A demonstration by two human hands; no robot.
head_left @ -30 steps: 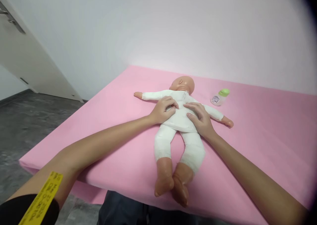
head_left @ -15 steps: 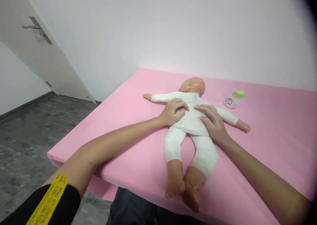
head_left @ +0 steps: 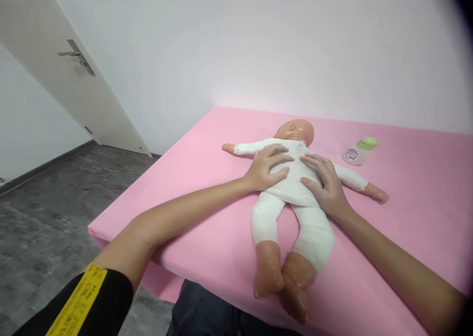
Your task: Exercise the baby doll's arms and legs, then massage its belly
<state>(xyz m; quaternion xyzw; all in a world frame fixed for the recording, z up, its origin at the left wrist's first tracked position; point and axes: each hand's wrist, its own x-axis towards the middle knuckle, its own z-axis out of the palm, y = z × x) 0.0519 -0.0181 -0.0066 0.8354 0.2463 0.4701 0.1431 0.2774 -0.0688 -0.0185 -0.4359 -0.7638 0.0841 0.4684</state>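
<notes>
A baby doll (head_left: pixel 295 190) with a white cloth body and plastic head, hands and feet lies face down on the pink-covered table (head_left: pixel 199 149). Its head is turned to the left and its arms are spread wide. On the left side of the doll's back rests my left hand (head_left: pixel 268 167), fingers stretched out and apart. My right hand (head_left: pixel 327 183) lies on the right side of the back, its fingers also extended. Both thumbs point inward, with a strip of white cloth between the hands. Neither hand grips anything.
Beyond the doll's right-hand arm, a clear bottle (head_left: pixel 356 153) with a green cap lies near the back of the table. A white wall (head_left: pixel 295 50) rises behind. To the left are a door (head_left: pixel 84 89) and grey floor (head_left: pixel 48 198).
My left hand's fingers, curled before, are now spread flatter on the doll's back. My right hand's fingers have opened a little. The view has shifted slightly, so everything appears further right.
</notes>
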